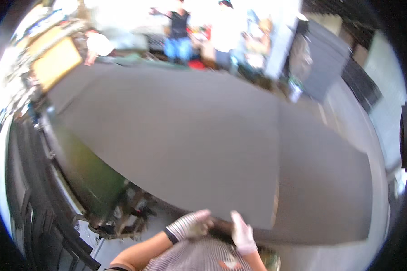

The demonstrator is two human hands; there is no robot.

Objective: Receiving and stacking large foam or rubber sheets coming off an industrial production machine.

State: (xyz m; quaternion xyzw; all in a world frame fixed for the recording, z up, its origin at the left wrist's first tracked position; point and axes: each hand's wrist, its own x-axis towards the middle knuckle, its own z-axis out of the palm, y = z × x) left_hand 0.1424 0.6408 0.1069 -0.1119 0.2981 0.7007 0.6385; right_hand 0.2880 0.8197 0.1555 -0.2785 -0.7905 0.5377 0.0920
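A large dark grey sheet [181, 135] lies flat over a wide table, reaching far back from me. A second sheet of the same grey [323, 180] shows along its right side, under a straight edge. My left hand [192, 225], in a white glove with a striped cuff, is at the near edge, fingers loosely bent and apart. Just right of it, my right hand [243, 234], also white-gloved, has its fingers stretched forward beside the sheet's near edge. Neither hand visibly holds anything. Blur hides whether the fingertips touch the sheet.
At the far left corner a person in white [99, 44] leans by a yellowish board [56, 58]. Other people [177, 31] stand beyond the table. Dark machine parts [126, 210] sit below the table's near left edge. Black panels [36, 189] stand left; a grey board [325, 58] leans far right.
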